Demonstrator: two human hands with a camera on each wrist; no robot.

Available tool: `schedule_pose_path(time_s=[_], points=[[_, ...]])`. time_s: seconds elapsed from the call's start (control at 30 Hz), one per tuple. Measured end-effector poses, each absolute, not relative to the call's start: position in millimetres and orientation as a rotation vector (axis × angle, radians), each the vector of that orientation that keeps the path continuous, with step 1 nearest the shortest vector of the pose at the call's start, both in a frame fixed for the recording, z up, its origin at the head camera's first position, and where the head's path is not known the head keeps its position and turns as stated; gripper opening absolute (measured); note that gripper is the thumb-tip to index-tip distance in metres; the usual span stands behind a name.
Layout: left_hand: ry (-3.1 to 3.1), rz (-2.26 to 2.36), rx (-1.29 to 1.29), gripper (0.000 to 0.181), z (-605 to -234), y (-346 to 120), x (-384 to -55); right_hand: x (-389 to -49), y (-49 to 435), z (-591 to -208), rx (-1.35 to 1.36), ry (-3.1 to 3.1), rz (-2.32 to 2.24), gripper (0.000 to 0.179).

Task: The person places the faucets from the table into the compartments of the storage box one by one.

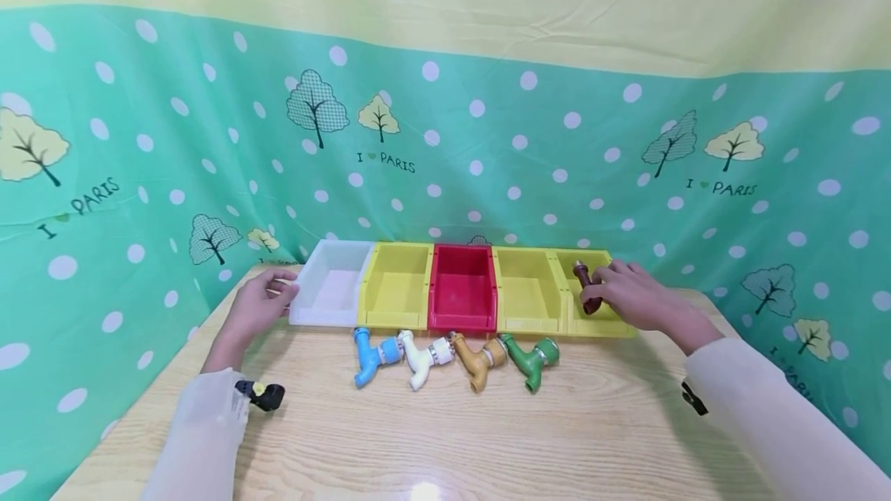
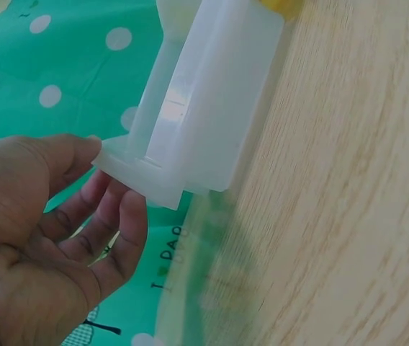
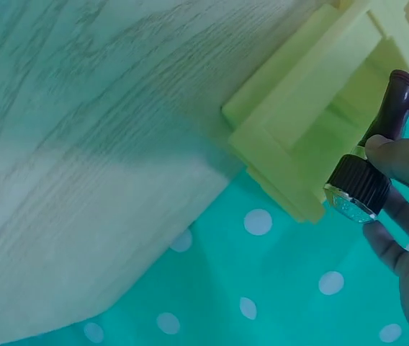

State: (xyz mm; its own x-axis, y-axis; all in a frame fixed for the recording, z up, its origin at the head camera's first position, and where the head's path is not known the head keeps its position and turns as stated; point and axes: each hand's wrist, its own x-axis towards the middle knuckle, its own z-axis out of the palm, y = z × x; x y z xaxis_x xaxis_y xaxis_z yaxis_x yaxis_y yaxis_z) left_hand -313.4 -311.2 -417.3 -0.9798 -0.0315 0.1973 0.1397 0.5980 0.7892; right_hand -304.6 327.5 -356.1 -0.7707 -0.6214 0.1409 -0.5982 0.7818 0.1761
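The fingers of the right hand (image 1: 633,294) were clamped on a dark brown tap (image 1: 583,277), thumb on one side and fingertips on the other. They held it over the yellow bin at the right end (image 1: 592,323), within its walls as the head view had it; whether the tap touched the bottom I couldn't tell. The left hand (image 1: 259,301) pinched the outer corner of the white bin (image 1: 320,316) at the opposite end, as if steadying the row.

From where I stood, the step looked like setting the brown tap down in that end bin. The next move seemed to call for a small lowering and a gentle parting of the right fingers, clear of the bin's walls.

Between the end bins stood a yellow bin (image 1: 393,320), a red bin (image 1: 462,322) and another yellow bin (image 1: 529,324), along the far edge of the surface (image 1: 452,439). Before their front edges lay a blue tap (image 1: 367,362), a white tap (image 1: 419,362), a tan tap (image 1: 477,362) and a green tap (image 1: 532,362).

Only the head view took in those four. The left wrist view showed the fingertips under the white corner; the right one revealed the brown tap's ribbed knob (image 3: 359,180) and its shiny end.
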Motion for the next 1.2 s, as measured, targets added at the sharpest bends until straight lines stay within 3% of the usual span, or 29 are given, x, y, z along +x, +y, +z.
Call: schedule_pose_path(time_s=[1.2], points=[[-2.621, -1.354, -0.098, 0.038, -418.1, -313.9, -315.7, -344.8, 318.7, -390.1, 0.935, -2.942, -0.111, 0.041]])
